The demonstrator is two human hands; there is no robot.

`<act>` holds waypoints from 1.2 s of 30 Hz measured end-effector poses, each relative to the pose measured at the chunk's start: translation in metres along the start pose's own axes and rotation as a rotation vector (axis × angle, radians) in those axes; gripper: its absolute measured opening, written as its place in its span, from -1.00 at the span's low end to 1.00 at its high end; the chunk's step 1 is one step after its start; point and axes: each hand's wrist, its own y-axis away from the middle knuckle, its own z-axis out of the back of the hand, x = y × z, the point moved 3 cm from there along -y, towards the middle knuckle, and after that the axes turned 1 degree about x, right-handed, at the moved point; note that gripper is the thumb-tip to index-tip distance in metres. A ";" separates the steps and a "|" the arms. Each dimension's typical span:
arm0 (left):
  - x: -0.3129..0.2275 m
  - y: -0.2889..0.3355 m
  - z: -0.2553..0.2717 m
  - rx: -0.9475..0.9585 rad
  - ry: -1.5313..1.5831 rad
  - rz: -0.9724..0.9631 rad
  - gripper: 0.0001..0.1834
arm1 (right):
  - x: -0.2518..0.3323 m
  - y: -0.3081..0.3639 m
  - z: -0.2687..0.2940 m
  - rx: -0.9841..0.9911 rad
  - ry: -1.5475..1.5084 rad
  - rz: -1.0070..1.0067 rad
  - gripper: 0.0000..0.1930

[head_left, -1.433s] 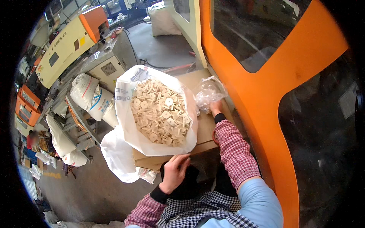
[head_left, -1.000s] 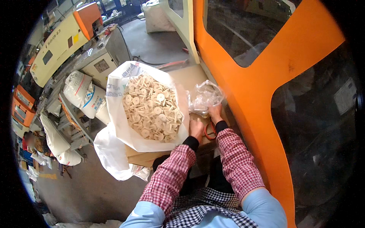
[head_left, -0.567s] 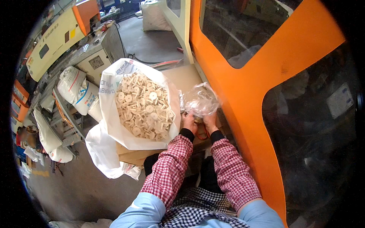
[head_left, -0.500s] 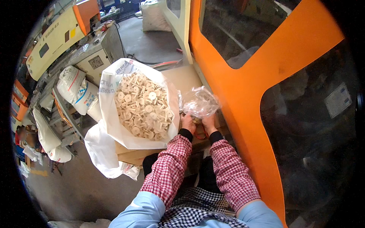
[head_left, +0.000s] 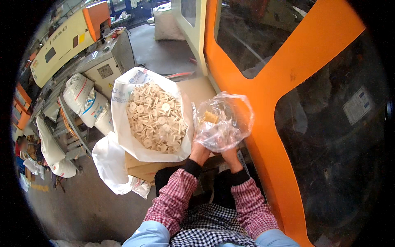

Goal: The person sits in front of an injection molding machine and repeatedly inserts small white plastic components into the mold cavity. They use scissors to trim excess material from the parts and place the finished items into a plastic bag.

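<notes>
A clear plastic bag (head_left: 242, 131) spreads out with its rim rounded, just right of the white sack. My left hand (head_left: 200, 153) holds the near left side of the bag, its fingers partly covered by the film. At the near right side my right hand (head_left: 231, 155) grips the same bag, fingers blurred behind the plastic. A yellowish-brown piece (head_left: 211, 117) shows in or through the bag; I cannot tell which. To the left, an open white woven sack (head_left: 120, 103) is full of cream plastic parts (head_left: 158, 117) with round discs and stems.
The sack rests on a cardboard box (head_left: 138, 168). Close on the right stands an orange machine panel (head_left: 263, 99) with dark windows. Full white sacks (head_left: 80, 94) lie by a grey cabinet (head_left: 108, 68) on the left. A yellowish machine (head_left: 61, 45) stands farther back.
The crumpled bag has opened out into a wide rounded shape and come nearer to me. Both hands have drawn back toward me. The yellowish-brown piece has come into sight.
</notes>
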 end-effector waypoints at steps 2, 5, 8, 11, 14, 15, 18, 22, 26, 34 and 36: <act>-0.004 0.028 0.022 0.065 0.101 0.050 -0.59 | 0.079 0.015 0.005 0.100 -0.023 -0.030 -0.45; -0.023 0.084 -0.001 -0.014 -0.090 -0.026 -0.52 | 0.105 0.049 0.027 0.252 0.021 -0.054 -0.33; -0.045 0.129 -0.014 -0.033 -0.128 -0.006 -0.64 | 0.162 0.053 0.049 0.604 -0.281 -0.214 -0.10; -0.056 0.157 -0.005 0.033 0.094 0.121 -0.59 | 0.163 0.065 0.061 0.526 -0.592 -0.210 -0.04; -0.071 0.195 -0.029 0.141 0.057 0.143 -0.63 | 0.198 0.056 0.063 0.349 -0.973 -0.286 -0.15; -0.076 0.204 -0.037 0.132 0.012 0.150 -0.62 | 0.213 0.050 0.059 0.287 -1.071 -0.227 -0.22; -0.086 0.222 -0.066 0.091 -0.150 0.158 -0.61 | 0.232 0.051 0.049 0.166 -0.939 -0.119 -0.47; -0.095 0.236 -0.082 0.078 -0.310 0.136 -0.58 | 0.237 0.056 0.050 0.282 -0.560 0.008 -0.77; -0.101 0.244 -0.076 0.157 -0.242 0.104 -0.44 | 0.242 0.071 0.046 0.194 -0.833 -0.094 -0.80; -0.113 0.256 -0.090 0.265 -0.841 -0.340 -0.70 | 0.259 0.070 0.054 0.454 -0.454 0.023 -0.59; -0.110 0.260 -0.090 0.093 -0.589 -0.130 -0.70 | 0.256 0.072 0.053 0.455 -0.543 0.010 -0.62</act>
